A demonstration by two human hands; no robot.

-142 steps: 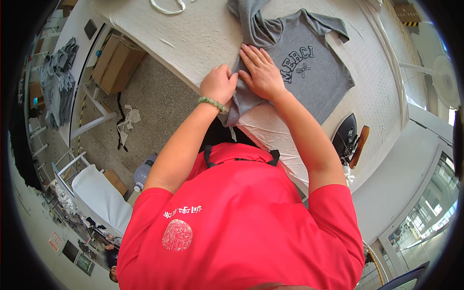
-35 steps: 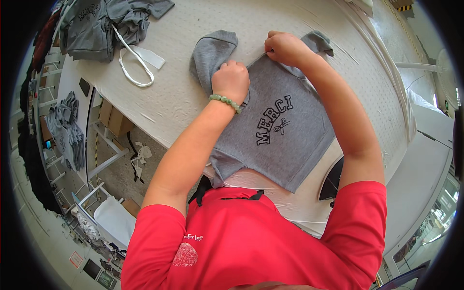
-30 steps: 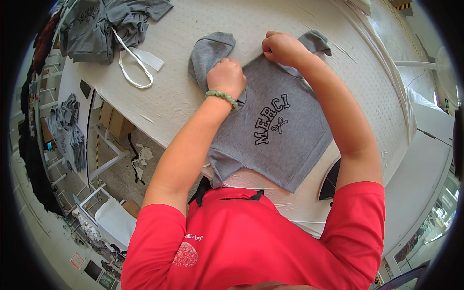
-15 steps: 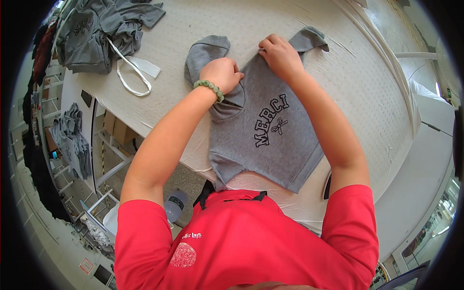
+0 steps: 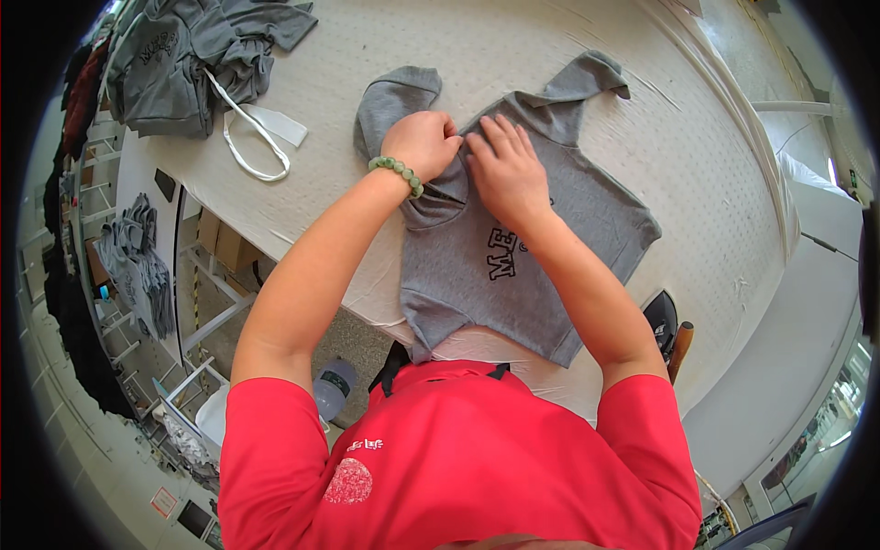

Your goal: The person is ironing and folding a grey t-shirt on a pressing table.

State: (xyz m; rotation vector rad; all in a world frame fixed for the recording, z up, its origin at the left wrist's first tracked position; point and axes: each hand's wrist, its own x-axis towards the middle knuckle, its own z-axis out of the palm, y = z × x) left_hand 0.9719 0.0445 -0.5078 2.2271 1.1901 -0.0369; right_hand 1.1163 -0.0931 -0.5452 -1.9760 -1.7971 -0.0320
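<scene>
Hands have closed in on each other over the last second, from what I see on the head feed. My left hand (image 5: 422, 144), wearing a green bead bracelet (image 5: 396, 171), is curled into a loose fist with its fingers bunching the neck area of the short-sleeved grey cotton T-shirt with dark printed lettering (image 5: 513, 275). A second ago it sat nearer the left sleeve; it now rests at the collar. My right hand (image 5: 507, 170) has come down from the far right shoulder, where it was pinching the fabric edge, and now lies flat, fingers together and extended, pressing the cloth just beside the left hand so the 2 nearly touch.

That garment lies face up on the white textured padded table (image 5: 587, 55), both sleeves splayed toward the far side, its hem hanging over the near edge against my red shirt (image 5: 458, 458). Part of the lettering is now covered by my right forearm.

I judge the work has shifted from the shoulders to the collar: the neckline is being gathered or smoothed at the centre.

Well apart, at the far left, sits a heap of more grey garments (image 5: 197, 50) and a white looped strap (image 5: 257, 137).
</scene>
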